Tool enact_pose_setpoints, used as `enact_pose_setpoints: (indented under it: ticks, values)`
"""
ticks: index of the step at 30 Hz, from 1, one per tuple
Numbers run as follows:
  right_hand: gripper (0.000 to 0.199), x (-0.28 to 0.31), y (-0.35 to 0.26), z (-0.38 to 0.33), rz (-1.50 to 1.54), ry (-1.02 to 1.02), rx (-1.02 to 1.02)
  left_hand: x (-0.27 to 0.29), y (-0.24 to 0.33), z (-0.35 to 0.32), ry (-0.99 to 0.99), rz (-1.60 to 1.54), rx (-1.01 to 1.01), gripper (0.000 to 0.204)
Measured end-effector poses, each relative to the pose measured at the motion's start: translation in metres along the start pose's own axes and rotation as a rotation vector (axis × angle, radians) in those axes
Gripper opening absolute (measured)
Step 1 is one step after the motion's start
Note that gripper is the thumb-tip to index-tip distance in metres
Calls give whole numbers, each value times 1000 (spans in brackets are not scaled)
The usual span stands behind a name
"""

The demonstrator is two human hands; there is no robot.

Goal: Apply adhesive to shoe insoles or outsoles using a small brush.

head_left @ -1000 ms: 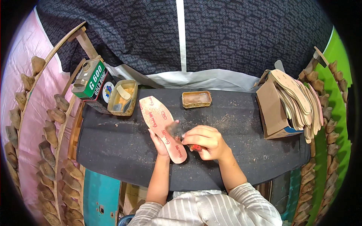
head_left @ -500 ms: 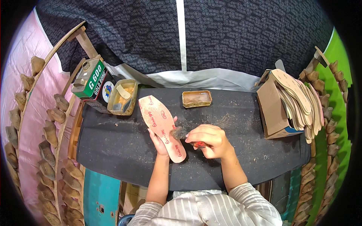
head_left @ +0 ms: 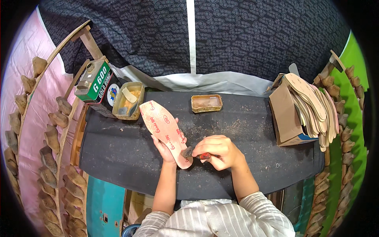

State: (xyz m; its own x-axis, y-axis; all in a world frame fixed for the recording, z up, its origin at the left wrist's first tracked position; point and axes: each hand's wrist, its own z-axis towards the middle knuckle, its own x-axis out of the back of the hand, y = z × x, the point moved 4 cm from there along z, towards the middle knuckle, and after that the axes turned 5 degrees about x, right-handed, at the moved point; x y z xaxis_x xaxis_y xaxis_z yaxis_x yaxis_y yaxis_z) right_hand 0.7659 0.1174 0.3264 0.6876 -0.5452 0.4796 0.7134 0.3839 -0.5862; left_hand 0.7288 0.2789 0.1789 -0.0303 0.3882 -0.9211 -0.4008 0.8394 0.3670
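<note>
A pinkish-tan shoe insole with red printing is tilted above the dark tabletop, its broad end pointing far left. My left hand grips it from beneath, thumb along the near edge and fingertips showing on the other side. Closed round the red handle of a brush is my right hand. The dark bristles touch the narrow heel end of the insole. Beyond my hands stands a shallow rectangular tray of brownish liquid.
A green-and-black metal can stands at the back left beside a tub holding flat scraps or tools. At the right, a cardboard box is packed with insoles. Racks of wooden shoe lasts flank the table.
The brush has slid from the insole's narrow middle toward its heel end. My left hand has shifted the insole slightly to the left.
</note>
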Motion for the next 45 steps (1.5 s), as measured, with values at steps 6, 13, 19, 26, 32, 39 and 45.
enact_pose_setpoints:
  ticks: [6,13,19,26,32,39,45]
  values:
    - [20,-4,2,3,-164,271,112,-27,7,3,310,208,-212,79]
    - [26,-10,-3,1,-60,30,92,-6,9,3,70,9,-88,81]
    - [26,-16,1,2,-28,132,107,1,10,-1,208,77,-93,81]
    - [37,-20,-3,3,-18,57,134,0,11,-1,216,70,-103,80]
    - [37,-19,-3,3,-47,96,142,0,9,-1,208,96,-108,77]
    - [38,-23,-4,5,-41,-13,127,-5,10,-1,212,74,-137,75]
    - [36,-19,-5,5,-50,82,130,-10,7,-2,202,113,-156,74]
